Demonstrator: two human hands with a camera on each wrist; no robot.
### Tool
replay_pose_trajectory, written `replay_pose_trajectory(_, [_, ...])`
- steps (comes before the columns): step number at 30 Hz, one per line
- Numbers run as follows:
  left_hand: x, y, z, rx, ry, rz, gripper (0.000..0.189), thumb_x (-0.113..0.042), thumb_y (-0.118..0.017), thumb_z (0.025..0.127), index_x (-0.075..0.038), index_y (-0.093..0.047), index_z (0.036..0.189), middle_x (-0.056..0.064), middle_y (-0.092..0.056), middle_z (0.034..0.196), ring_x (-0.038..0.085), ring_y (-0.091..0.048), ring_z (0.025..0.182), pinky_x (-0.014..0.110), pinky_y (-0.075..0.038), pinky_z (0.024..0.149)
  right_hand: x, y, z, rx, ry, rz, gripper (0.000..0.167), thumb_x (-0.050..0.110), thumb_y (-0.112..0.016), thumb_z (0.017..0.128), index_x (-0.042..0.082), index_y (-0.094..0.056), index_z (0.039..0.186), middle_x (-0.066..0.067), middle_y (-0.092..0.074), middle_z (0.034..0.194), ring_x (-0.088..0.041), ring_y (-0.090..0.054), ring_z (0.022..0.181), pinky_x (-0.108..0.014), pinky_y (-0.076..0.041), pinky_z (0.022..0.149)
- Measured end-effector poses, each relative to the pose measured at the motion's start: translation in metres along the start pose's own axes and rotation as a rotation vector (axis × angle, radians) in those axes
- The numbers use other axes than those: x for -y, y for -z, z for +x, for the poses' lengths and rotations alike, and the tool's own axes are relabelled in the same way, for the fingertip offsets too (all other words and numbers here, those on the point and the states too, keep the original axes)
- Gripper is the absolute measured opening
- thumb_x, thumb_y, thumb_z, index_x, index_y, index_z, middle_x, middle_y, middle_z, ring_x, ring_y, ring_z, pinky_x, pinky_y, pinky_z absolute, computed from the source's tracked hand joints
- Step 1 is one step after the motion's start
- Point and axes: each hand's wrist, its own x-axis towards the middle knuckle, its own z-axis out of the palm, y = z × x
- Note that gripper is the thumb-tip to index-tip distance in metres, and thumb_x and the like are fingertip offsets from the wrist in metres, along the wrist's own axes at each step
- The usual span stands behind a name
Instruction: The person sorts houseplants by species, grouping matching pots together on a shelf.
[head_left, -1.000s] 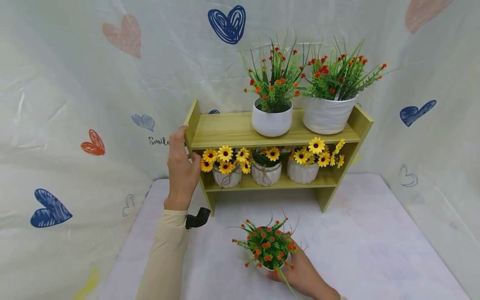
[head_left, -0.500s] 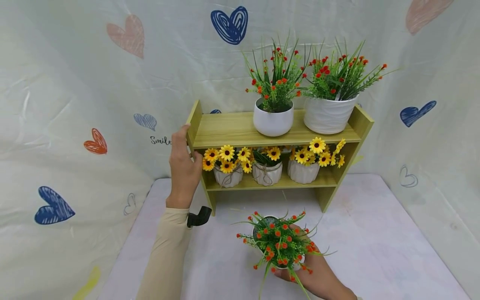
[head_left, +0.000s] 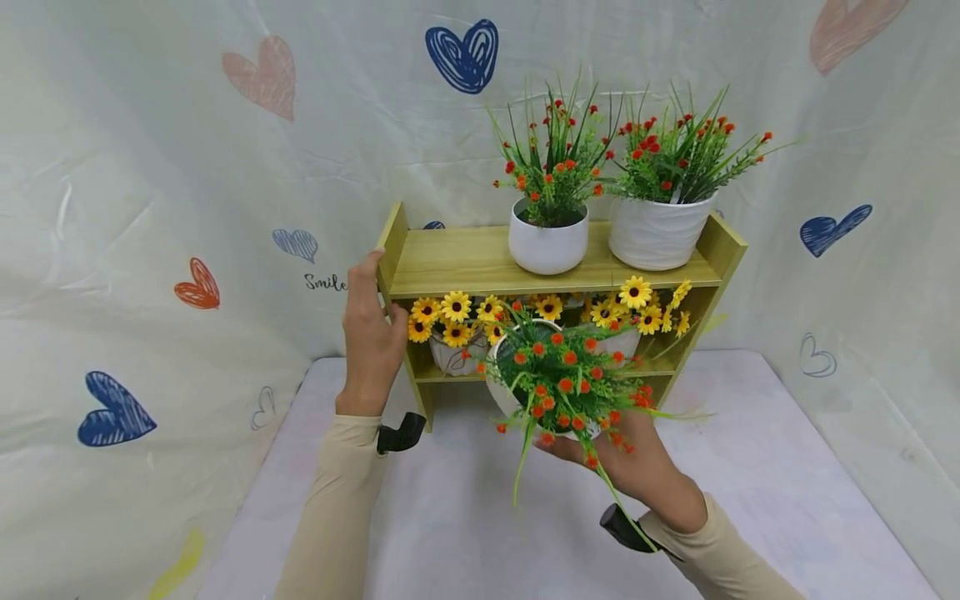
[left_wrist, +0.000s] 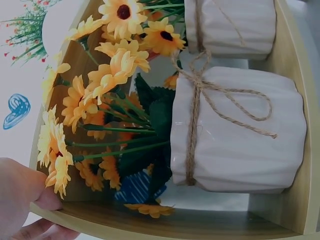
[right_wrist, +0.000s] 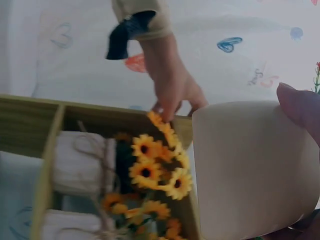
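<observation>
In the head view my left hand [head_left: 372,346] grips the upper left side panel of a two-tier wooden shelf [head_left: 450,260]. The left wrist view shows the thumb [left_wrist: 20,187] inside the panel edge and fingers behind it. My right hand [head_left: 641,462] holds a potted plant [head_left: 566,379] with small red-orange flowers, raised before the lower tier and tilted. Its smooth white pot [right_wrist: 255,170] fills the right side of the right wrist view, the thumb curled over it. Sunflower pots stand on the lower tier; the raised plant hides most of the middle one.
On the upper tier are a round white pot [head_left: 548,246] and a larger ribbed white planter [head_left: 660,233], both with red-flowered grass. A sunflower pot tied with twine [left_wrist: 240,130] sits near my left hand. The shelf stands on a pale-covered table [head_left: 750,467] before a heart-printed curtain [head_left: 150,167].
My right hand has lifted the potted plant from low over the table up toward the shelf, tilting it. My left hand keeps its grip on the shelf panel.
</observation>
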Motion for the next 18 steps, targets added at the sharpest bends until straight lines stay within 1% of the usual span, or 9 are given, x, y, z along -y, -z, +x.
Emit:
replay_pose_trajectory(2, [0.000, 0.000, 0.000, 0.001, 0.006, 0.001, 0.071, 0.023, -0.057, 0.089, -0.004, -0.042, 0.153, 0.027, -0.050, 0.137, 0.042, -0.063, 0.114, 0.048, -0.057, 0.066, 0.004, 0.000, 0.023, 0.015, 0.057, -0.002, 0.083, -0.012, -0.079, 0.084, 0.013, -0.049, 0.157, 0.010, -0.059, 0.148, -0.004, -0.055, 0.136, -0.020, -0.044, 0.112])
replay_pose_trajectory(3, [-0.001, 0.001, 0.000, 0.002, 0.009, 0.003, 0.071, 0.023, -0.057, 0.089, -0.004, -0.042, 0.153, 0.027, -0.050, 0.137, 0.042, -0.063, 0.115, 0.049, -0.058, 0.068, 0.007, -0.001, 0.034, 0.025, 0.069, -0.001, 0.085, -0.010, -0.085, 0.081, 0.010, -0.051, 0.156, 0.005, -0.061, 0.147, -0.008, -0.056, 0.136, -0.023, -0.044, 0.113])
replay_pose_trajectory(4, [-0.001, 0.001, 0.000, 0.003, 0.012, 0.004, 0.071, 0.023, -0.057, 0.089, -0.004, -0.042, 0.153, 0.027, -0.050, 0.137, 0.042, -0.063, 0.116, 0.050, -0.059, 0.068, 0.009, -0.002, 0.045, 0.033, 0.073, -0.002, 0.086, -0.007, -0.089, 0.078, 0.005, -0.051, 0.154, 0.000, -0.062, 0.146, -0.012, -0.057, 0.136, -0.027, -0.045, 0.114])
replay_pose_trajectory(5, [-0.001, 0.001, 0.000, 0.005, 0.015, 0.004, 0.071, 0.023, -0.057, 0.089, -0.004, -0.042, 0.153, 0.027, -0.050, 0.138, 0.042, -0.062, 0.117, 0.050, -0.059, 0.070, 0.012, -0.005, 0.055, 0.029, 0.054, -0.009, 0.085, -0.005, -0.091, 0.077, 0.005, -0.053, 0.152, -0.001, -0.064, 0.145, -0.013, -0.059, 0.134, -0.028, -0.046, 0.113])
replay_pose_trajectory(8, [-0.001, 0.001, 0.000, 0.009, 0.024, 0.015, 0.070, 0.022, -0.058, 0.090, -0.004, -0.042, 0.153, 0.026, -0.050, 0.138, 0.042, -0.063, 0.119, 0.052, -0.061, 0.074, 0.020, -0.012, 0.082, 0.006, -0.018, -0.039, 0.074, -0.002, -0.091, 0.078, 0.009, -0.061, 0.145, -0.002, -0.070, 0.137, -0.015, -0.064, 0.126, -0.033, -0.050, 0.108])
replay_pose_trajectory(11, [-0.001, 0.001, -0.001, 0.016, 0.030, 0.022, 0.070, 0.021, -0.059, 0.090, -0.005, -0.041, 0.153, 0.025, -0.050, 0.137, 0.042, -0.064, 0.118, 0.052, -0.063, 0.075, 0.025, -0.020, 0.104, -0.019, -0.070, -0.063, 0.069, 0.007, -0.091, 0.081, 0.015, -0.062, 0.144, 0.002, -0.072, 0.133, -0.013, -0.067, 0.120, -0.037, -0.054, 0.102])
replay_pose_trajectory(14, [0.000, 0.000, -0.001, 0.021, 0.033, 0.021, 0.070, 0.020, -0.059, 0.091, -0.005, -0.041, 0.154, 0.025, -0.050, 0.137, 0.041, -0.064, 0.117, 0.052, -0.063, 0.076, 0.027, -0.027, 0.128, -0.033, -0.058, -0.114, 0.075, 0.016, -0.093, 0.081, 0.018, -0.059, 0.148, 0.003, -0.071, 0.134, -0.013, -0.066, 0.121, -0.041, -0.053, 0.104])
replay_pose_trajectory(17, [0.000, 0.000, -0.001, 0.016, 0.028, 0.009, 0.070, 0.020, -0.059, 0.091, -0.005, -0.042, 0.153, 0.025, -0.051, 0.138, 0.041, -0.064, 0.114, 0.051, -0.063, 0.075, 0.025, -0.035, 0.150, -0.048, -0.034, -0.229, 0.080, 0.024, -0.095, 0.080, 0.018, -0.057, 0.149, 0.002, -0.071, 0.135, -0.013, -0.067, 0.120, -0.040, -0.053, 0.103])
replay_pose_trajectory(18, [0.000, 0.000, -0.001, 0.013, 0.023, 0.007, 0.069, 0.020, -0.059, 0.091, -0.005, -0.042, 0.153, 0.025, -0.051, 0.138, 0.041, -0.064, 0.113, 0.051, -0.062, 0.074, 0.025, -0.038, 0.157, -0.055, -0.032, -0.271, 0.082, 0.027, -0.096, 0.079, 0.017, -0.055, 0.150, 0.000, -0.071, 0.133, -0.014, -0.068, 0.117, -0.039, -0.053, 0.102])
